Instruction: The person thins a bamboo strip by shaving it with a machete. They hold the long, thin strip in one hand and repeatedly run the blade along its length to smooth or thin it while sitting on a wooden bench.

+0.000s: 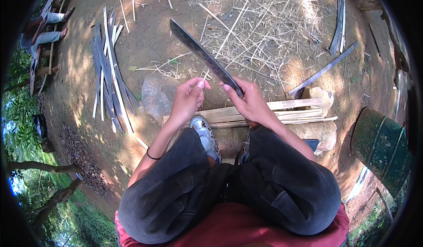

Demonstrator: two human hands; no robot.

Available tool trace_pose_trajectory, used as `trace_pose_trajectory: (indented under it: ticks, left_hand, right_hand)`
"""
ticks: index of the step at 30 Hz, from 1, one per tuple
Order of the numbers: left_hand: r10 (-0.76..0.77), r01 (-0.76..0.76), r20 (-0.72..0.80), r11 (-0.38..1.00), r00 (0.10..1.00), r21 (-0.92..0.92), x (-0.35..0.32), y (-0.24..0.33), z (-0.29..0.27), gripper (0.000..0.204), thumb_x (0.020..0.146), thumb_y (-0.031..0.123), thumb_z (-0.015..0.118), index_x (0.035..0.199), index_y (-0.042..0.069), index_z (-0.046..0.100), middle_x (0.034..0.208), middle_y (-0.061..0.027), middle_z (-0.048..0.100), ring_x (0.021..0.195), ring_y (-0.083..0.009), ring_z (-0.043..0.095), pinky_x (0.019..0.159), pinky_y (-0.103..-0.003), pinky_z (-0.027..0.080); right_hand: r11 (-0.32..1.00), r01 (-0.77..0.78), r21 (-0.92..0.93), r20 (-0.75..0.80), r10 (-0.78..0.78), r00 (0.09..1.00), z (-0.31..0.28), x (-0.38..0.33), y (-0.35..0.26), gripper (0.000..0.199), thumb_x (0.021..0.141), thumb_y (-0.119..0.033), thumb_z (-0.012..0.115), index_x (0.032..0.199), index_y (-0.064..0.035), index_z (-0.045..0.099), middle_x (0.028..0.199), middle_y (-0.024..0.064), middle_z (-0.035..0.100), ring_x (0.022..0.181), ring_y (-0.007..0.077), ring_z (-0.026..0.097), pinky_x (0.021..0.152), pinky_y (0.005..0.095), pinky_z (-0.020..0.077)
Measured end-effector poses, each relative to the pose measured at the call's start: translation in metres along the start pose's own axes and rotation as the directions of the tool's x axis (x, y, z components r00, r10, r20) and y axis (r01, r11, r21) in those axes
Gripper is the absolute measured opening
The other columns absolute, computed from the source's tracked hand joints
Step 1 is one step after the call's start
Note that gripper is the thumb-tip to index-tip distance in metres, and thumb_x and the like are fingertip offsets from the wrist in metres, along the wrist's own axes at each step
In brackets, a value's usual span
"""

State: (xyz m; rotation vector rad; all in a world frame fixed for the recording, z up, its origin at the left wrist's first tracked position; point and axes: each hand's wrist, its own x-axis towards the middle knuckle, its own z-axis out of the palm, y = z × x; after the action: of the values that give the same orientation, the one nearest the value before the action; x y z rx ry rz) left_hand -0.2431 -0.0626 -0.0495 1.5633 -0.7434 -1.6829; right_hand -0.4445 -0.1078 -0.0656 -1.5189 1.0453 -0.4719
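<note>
My right hand (252, 100) is closed around the handle of a machete (200, 51). The long dark blade slants up and to the left, its tip farthest from me. The fingers of my left hand (188, 99) are pinched together just left of the blade's base. A long, thin pale strip (232, 29) runs from these fingertips away from me, crossing under the blade; its far end lies over the littered ground. Both hands are above my shoes, between my knees. Whether the blade touches the strip, I cannot tell.
Split bamboo pieces (291, 110) lie across a log (324, 134) at my feet. Dark and pale strips (108, 70) are heaped at left, near a rock (158, 95). Shavings (273, 35) cover the ground ahead. A green metal drum (379, 145) stands right. Another person (44, 35) sits far left.
</note>
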Motion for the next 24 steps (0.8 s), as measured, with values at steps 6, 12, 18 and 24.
trace_pose_trajectory:
  ticks: [6, 12, 18, 24]
  left_hand:
    - [0.101, -0.091, -0.104, 0.991, 0.989, 0.098, -0.006, 0.0, 0.011, 0.025, 0.103, 0.019, 0.044, 0.085, 0.005, 0.053, 0.061, 0.0052, 0.038, 0.053, -0.0041, 0.033, 0.048, -0.023, 0.025]
    - [0.054, -0.029, -0.099, 0.971, 0.994, 0.236, -0.012, -0.007, 0.016, 0.027, 0.102, 0.017, 0.043, 0.08, 0.004, 0.051, 0.062, 0.0033, 0.04, 0.055, -0.0059, 0.036, 0.051, -0.024, 0.03]
    - [0.058, -0.048, -0.025, 0.953, 0.998, 0.3, -0.014, -0.023, 0.015, 0.026, 0.102, 0.016, 0.043, 0.08, 0.004, 0.051, 0.062, 0.002, 0.039, 0.056, -0.0069, 0.035, 0.052, -0.026, 0.031]
    - [0.072, -0.066, -0.017, 0.968, 0.997, 0.242, -0.009, -0.016, 0.017, 0.027, 0.102, 0.018, 0.043, 0.081, 0.003, 0.051, 0.061, 0.0023, 0.037, 0.057, -0.0067, 0.035, 0.053, -0.026, 0.031]
  right_hand:
    - [0.918, 0.206, -0.339, -0.103, -0.254, 0.962, 0.015, -0.007, -0.003, 0.01, 0.094, -0.013, 0.057, 0.097, -0.0035, 0.058, 0.053, 0.0163, 0.053, 0.046, 0.034, 0.055, 0.046, 0.0426, 0.04]
    - [0.899, 0.039, -0.437, -0.249, -0.163, 0.955, -0.016, 0.009, 0.008, 0.016, 0.094, -0.014, 0.057, 0.097, 0.0011, 0.061, 0.052, 0.0187, 0.053, 0.043, 0.0307, 0.055, 0.044, 0.0422, 0.0406]
    - [0.907, -0.106, -0.407, -0.406, -0.075, 0.911, -0.067, 0.023, 0.01, 0.023, 0.097, -0.018, 0.054, 0.096, 0.0029, 0.064, 0.052, 0.0162, 0.053, 0.04, 0.0196, 0.052, 0.043, 0.0389, 0.0368]
    - [0.965, -0.114, -0.236, -0.301, 0.039, 0.953, -0.049, 0.005, -0.007, 0.027, 0.096, -0.023, 0.057, 0.094, 0.0026, 0.065, 0.05, 0.0101, 0.047, 0.043, 0.0167, 0.043, 0.046, 0.0359, 0.0345]
